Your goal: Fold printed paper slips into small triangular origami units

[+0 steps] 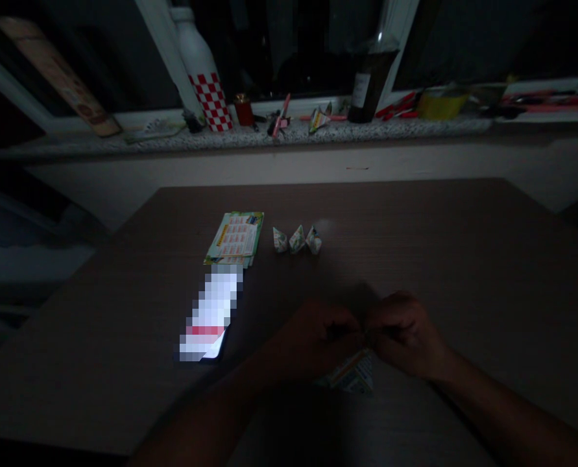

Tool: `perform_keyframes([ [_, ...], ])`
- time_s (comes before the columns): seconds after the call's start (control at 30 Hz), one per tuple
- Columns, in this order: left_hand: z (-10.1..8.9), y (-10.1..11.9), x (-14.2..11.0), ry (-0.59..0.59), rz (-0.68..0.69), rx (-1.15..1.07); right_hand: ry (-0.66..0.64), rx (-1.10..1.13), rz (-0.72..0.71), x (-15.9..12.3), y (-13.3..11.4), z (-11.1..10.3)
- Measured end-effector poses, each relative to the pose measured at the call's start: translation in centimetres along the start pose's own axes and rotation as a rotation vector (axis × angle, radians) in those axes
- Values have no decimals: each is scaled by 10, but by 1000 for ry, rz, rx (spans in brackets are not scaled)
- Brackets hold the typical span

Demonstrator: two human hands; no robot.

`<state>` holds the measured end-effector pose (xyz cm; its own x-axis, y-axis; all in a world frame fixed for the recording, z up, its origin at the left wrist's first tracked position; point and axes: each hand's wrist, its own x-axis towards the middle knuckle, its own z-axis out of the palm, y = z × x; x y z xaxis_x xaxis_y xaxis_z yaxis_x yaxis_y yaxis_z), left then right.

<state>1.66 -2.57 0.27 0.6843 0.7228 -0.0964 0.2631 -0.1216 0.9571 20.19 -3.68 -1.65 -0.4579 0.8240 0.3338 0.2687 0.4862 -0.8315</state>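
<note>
Paper [359, 375] | left hand [320, 336], right hand [408, 334]: grip pinching its far end | three folded pieces [297, 240] beyond

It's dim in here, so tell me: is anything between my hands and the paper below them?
Nothing visible: your left hand and right hand meet at the top of the paper. The phone and cards lie off to the left, the three folded pieces beyond.
</note>
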Motion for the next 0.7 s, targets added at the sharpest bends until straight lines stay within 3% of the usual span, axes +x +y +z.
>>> perform_keyframes([
  [0.13,-1,1,-1,16,31,19,42,-20,-19,0,0,2],
  [0.47,0,-6,1,184,117,163,129,234,232,-2,7,14],
  [0.7,-3,-4,1,161,86,106,59,278,247,4,1,9],
])
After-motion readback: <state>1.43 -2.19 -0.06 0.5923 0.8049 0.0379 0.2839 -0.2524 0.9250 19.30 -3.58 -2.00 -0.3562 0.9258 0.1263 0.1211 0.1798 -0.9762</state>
